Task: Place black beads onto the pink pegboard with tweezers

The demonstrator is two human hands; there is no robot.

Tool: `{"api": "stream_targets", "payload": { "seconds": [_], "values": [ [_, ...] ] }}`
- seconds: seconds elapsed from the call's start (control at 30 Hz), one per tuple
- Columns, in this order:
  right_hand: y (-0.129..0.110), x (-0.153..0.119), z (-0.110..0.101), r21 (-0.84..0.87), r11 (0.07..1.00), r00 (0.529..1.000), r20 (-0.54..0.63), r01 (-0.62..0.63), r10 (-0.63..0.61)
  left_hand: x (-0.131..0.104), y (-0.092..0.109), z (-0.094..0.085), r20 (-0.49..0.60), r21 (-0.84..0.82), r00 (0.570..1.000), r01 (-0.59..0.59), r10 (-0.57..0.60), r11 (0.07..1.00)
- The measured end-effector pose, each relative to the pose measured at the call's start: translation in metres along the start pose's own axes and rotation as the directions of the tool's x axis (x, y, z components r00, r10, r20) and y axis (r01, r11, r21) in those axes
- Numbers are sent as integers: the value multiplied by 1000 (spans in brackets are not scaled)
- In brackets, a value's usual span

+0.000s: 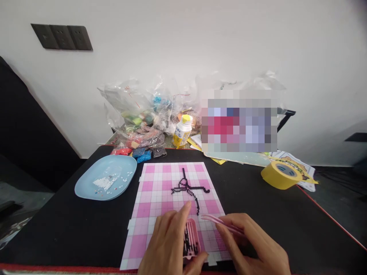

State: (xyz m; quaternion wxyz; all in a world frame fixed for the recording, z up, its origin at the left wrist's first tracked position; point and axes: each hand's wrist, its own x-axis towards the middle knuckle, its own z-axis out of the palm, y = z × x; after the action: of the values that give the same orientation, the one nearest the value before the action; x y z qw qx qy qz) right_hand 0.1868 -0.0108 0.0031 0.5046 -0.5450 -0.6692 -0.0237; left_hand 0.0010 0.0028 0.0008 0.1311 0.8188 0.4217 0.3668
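My left hand [169, 238] is closed around a small pink grooved bead tray [196, 233], its fingers covering the left side. Black beads lie in the tray's slots. Between thumb and fingers of my right hand [249, 242] is a pair of pink tweezers [222, 222], tips pointing left, just above the tray's upper right corner. I cannot make out a bead in the tips. Both hands are over the near part of a pink-and-white checked pegboard [155, 198]. Farther up the board, black beads [197, 188] form thin branching lines, one curving down toward the tray.
A light blue plate [86, 187] with white beads and a small bag stands at left. Bagged beads [143, 154], a yellow-capped bottle [182, 131] and clear plastic bags [129, 99] crowd the back. Yellow tape [279, 175] lies at right on the black mat [249, 194].
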Motion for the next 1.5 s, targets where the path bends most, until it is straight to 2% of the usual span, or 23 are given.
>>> {"api": "stream_targets", "payload": {
  "seconds": [0.13,0.3,0.5,0.73,1.5],
  "values": [
    [-1,-1,5,-19,989,989,13,146,-146,-1,-4,-2,-34,-72,999,10,-13,997],
    [0,-1,6,-107,952,955,106,288,-277,-3,-8,0,-51,-143,999,-7,0,990],
    [-1,-8,12,-155,973,985,22,174,-172,-3,-7,-1,-32,-164,999,-4,-2,986],
    [0,-7,13,-143,970,981,34,195,-192,-1,-4,-2,-58,-98,998,-15,10,995],
    [-5,3,10,-145,954,965,36,263,-261,-1,-3,0,-95,-67,994,-60,54,996]
  ]
}}
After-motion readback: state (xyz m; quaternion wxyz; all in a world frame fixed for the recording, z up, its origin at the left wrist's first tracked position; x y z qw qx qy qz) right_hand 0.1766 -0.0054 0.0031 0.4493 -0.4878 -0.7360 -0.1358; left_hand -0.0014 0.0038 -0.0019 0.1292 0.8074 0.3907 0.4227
